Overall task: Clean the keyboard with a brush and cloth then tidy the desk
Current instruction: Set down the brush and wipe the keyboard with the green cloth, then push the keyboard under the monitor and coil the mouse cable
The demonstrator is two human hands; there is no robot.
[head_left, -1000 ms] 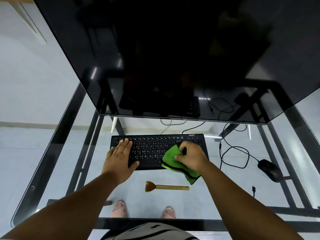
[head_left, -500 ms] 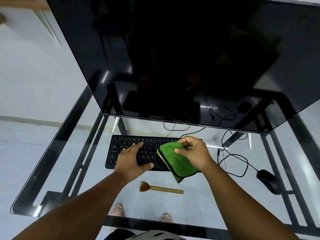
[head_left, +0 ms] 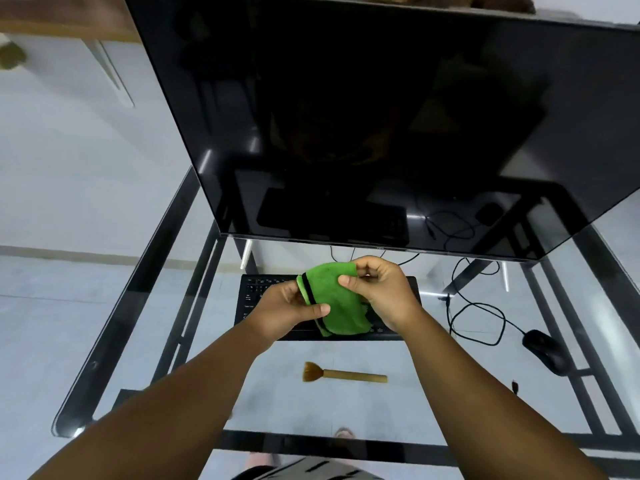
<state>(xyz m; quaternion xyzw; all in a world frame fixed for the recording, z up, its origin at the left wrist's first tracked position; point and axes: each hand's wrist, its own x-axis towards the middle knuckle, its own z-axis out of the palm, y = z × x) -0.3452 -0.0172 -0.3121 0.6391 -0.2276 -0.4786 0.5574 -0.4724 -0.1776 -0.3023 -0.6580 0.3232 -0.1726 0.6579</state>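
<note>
- A green cloth [head_left: 332, 303] with a black stripe is held up between both hands, above a black keyboard [head_left: 263, 292] on a glass desk [head_left: 145, 306].
- The cloth's left edge is pinched by the left hand [head_left: 287, 315], thumb on top.
- Its upper right corner is pinched by the right hand [head_left: 377, 292] (fingers curled).
- A wooden brush [head_left: 343, 374] lies nearer, untouched.
- Key lettering is too small to be read.

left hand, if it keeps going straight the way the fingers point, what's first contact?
The left hand already grips the green cloth, fingers pointing right. Straight on, it would likely meet the right hand holding the cloth's other edge; depth between them is unclear.
</note>
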